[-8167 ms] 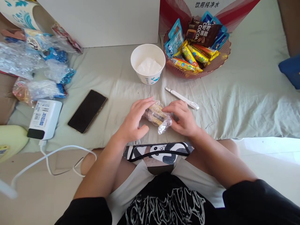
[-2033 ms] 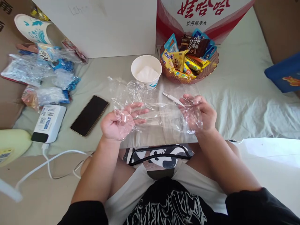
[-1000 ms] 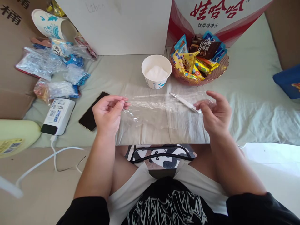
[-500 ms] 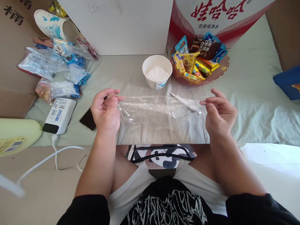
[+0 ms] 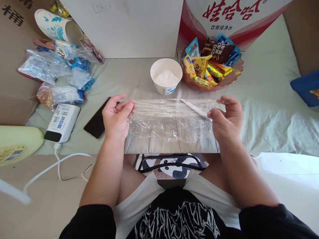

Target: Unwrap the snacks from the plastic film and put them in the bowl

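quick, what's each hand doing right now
Left hand: closed, holding one end of a thin, clear, crinkled plastic sheet.
Right hand: closed, holding the sheet's other end.

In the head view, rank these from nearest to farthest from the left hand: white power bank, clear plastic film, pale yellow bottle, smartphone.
From the left hand:
1. clear plastic film: held at its fingertips
2. smartphone: just left, partly hidden by the hand
3. white power bank: left of the smartphone
4. pale yellow bottle: far left, cut off by the picture edge
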The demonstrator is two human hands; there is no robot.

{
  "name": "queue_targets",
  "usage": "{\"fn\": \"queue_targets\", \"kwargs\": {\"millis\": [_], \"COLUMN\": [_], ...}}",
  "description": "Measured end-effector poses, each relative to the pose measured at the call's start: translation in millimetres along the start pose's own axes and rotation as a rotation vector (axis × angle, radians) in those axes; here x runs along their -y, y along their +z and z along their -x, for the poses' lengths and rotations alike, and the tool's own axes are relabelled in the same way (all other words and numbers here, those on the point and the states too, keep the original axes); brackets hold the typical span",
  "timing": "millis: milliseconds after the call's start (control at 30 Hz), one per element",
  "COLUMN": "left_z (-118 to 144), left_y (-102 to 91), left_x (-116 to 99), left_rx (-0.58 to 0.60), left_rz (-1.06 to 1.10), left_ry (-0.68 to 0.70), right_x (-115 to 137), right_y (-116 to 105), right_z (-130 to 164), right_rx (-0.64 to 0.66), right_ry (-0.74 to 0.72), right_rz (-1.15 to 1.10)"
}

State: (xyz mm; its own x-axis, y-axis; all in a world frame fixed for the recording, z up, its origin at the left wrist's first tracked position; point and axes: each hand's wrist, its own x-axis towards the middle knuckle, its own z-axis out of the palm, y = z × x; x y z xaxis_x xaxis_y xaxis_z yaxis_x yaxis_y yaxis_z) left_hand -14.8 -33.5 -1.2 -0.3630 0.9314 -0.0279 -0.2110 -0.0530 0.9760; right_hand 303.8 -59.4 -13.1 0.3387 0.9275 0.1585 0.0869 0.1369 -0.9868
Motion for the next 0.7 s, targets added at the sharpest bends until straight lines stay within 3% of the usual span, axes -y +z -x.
{"fn": "queue_targets", "kwargs": {"millis": [100,167,233,300,467,533,633,700], "left_z": [-4,-3,2,9,28,33,37,36], "left_y": [-0.9,-0.2,1.9,5.6,16.1,18.8,20.4,20.3], "left_x": [4,1,-4,-11,-22,-24,-24,-24], "left_rx": [-0.028,0.002,0.112,0.273,0.626,0.715,0.748,0.668], "left_rz": [-0.081,-0.101,-0.095,-0.075,-0.010,-0.017,-0.045,-0.041], "left_ry": [-0.069,-0.137,-0.229,-0.314,-0.393,-0.413,-0.399,-0.331], "right_x": [-3,-4,-3,-1,15,27,46,60], "right_y": [-3,-7,-12,-15,5,20,37,43], "right_z": [-1,-3,-3,-3,0,-3,-8,-7], "right_rx": [0.015,0.013,-0.022,0.036,0.737,0.921,1.173,1.279], "right_ry": [-0.030,-0.124,-0.241,-0.292,-0.275,-0.305,-0.260,-0.190], "right_rz": [0.139,0.331,0.502,0.504,0.266,0.289,0.417,0.534]}}
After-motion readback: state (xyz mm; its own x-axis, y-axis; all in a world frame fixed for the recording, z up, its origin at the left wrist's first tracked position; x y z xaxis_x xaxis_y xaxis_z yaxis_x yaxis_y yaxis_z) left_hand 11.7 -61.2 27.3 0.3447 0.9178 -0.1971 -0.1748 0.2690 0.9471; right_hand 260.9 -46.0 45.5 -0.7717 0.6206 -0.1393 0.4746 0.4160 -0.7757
